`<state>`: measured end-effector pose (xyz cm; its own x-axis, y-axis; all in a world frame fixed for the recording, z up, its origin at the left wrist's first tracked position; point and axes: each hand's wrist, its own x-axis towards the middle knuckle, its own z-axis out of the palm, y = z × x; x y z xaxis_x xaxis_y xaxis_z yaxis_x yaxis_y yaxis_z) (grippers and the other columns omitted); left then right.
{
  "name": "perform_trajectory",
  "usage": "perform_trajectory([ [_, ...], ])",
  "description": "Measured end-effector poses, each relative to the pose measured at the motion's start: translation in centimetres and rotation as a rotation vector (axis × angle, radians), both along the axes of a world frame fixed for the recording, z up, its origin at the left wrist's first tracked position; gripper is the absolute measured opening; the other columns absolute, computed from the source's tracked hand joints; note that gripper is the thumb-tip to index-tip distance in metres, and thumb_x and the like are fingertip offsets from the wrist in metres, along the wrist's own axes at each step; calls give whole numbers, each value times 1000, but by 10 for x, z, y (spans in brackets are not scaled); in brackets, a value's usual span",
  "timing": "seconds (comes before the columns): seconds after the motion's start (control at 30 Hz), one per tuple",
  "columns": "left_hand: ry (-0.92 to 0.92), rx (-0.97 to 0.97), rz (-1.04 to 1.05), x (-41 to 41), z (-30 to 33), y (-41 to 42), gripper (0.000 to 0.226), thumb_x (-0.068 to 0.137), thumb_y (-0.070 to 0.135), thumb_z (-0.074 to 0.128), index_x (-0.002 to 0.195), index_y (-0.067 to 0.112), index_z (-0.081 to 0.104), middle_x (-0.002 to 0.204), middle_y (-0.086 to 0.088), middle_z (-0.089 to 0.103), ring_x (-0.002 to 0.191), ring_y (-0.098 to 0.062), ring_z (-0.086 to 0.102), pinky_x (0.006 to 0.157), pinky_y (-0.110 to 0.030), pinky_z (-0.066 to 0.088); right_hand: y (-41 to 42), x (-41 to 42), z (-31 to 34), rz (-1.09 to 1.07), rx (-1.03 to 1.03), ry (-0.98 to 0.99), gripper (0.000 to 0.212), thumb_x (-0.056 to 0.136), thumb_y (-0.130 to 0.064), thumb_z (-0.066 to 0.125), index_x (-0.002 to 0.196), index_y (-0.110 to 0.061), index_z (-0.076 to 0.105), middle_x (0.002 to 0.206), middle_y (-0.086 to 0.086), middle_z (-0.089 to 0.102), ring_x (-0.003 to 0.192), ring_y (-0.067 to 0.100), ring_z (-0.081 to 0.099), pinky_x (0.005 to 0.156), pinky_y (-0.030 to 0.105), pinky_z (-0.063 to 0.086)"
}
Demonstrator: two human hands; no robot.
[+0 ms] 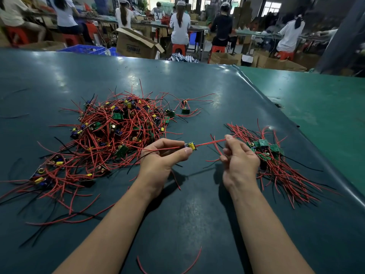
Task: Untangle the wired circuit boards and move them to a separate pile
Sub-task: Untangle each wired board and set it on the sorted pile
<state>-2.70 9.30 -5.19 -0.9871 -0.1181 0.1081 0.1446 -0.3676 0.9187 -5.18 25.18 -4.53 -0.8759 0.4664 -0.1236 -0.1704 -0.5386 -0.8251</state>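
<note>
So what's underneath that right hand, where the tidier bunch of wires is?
Green circuit boards with red wires fanning out on the dark table mat. The right hand covers the bunch's near edge, so more boards there cannot be seen.

Bare mat [197, 204] lies between tangled pile [110, 131] and sorted pile [276, 165].

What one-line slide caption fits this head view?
Left hand pinches a circuit board while right hand draws its red wires toward the sorted pile.
</note>
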Motion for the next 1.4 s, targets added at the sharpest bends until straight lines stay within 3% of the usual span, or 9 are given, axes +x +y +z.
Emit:
perform_trajectory([
  [0.37, 75, 216, 106, -2, 7, -11, 19, 65, 3, 73, 83, 7, 66, 72, -2, 72, 66, -14, 66, 63, -21, 54, 31, -7, 1, -404, 122, 36, 17, 94, -8, 61, 80, -15, 57, 56, -3, 53, 40, 5, 47, 40, 23, 39],
  [0.53, 171, -255, 387, -3, 0, -2, 17, 75, 9, 81, 89, 10, 73, 71, 0, 71, 63, -13, 62, 65, -22, 53, -9, 12, -12, -278, 923, 380, 12, 91, -14, 65, 101, -20, 66, 93, 5, 63, 69, 9, 58, 59, 20, 47],
  [0.6, 206, -292, 398, -2, -1, -1, 26, 67, 18, 85, 88, 14, 71, 74, 2, 73, 68, -12, 67, 69, -22, 55, -24, 17, -19, -28, 1124, 558, 28, 86, -6, 69, 114, -11, 67, 103, 4, 63, 76, 8, 61, 61, 14, 49],
  [0.67, 232, -264, 357, -1, -3, -2, 31, 63, 17, 86, 87, 10, 68, 78, 1, 74, 73, -14, 70, 72, -24, 56, -31, 18, -21, 138, 1193, 635, 36, 83, 0, 71, 119, -3, 68, 106, 8, 64, 85, 16, 66, 68, 28, 58],
  [0.73, 286, -288, 321, 2, -3, -2, 27, 65, 17, 85, 85, 9, 68, 80, 5, 74, 77, -11, 70, 75, -26, 56, -32, 19, -19, 137, 1133, 621, 27, 84, -1, 72, 111, -3, 72, 101, 9, 67, 84, 22, 68, 71, 39, 59],
  [0.83, 451, -536, 311, 6, 0, -2, 22, 73, 27, 82, 92, 24, 72, 93, 13, 73, 93, -10, 69, 87, -32, 54, -31, 21, -12, 212, 695, 446, 19, 87, 0, 69, 101, -11, 72, 91, 4, 73, 77, 19, 72, 68, 31, 60],
  [0.97, 662, -817, 371, 4, 1, -5, 28, 80, 9, 80, 107, 9, 71, 113, 0, 69, 112, -19, 63, 97, -43, 50, -22, 23, -3, 417, 280, 333, 14, 90, 1, 62, 100, -8, 67, 86, 9, 76, 72, 20, 73, 61, 26, 58],
  [1.2, 733, -926, 392, 4, 4, -13, 28, 79, 8, 80, 104, 0, 72, 103, -8, 71, 98, -23, 67, 88, -44, 54, -23, 25, 4, 568, 142, 252, 21, 73, -14, 71, 94, -8, 68, 87, 15, 75, 75, 22, 72, 67, 29, 58],
  [1.4, 796, -951, 374, 8, 10, -13, 29, 86, 7, 72, 112, -4, 68, 99, -9, 66, 89, -15, 63, 85, -22, 50, -22, 28, 10, 625, 103, 250, 11, 75, -20, 69, 79, -16, 78, 84, 7, 74, 76, 19, 72, 58, 28, 56],
])
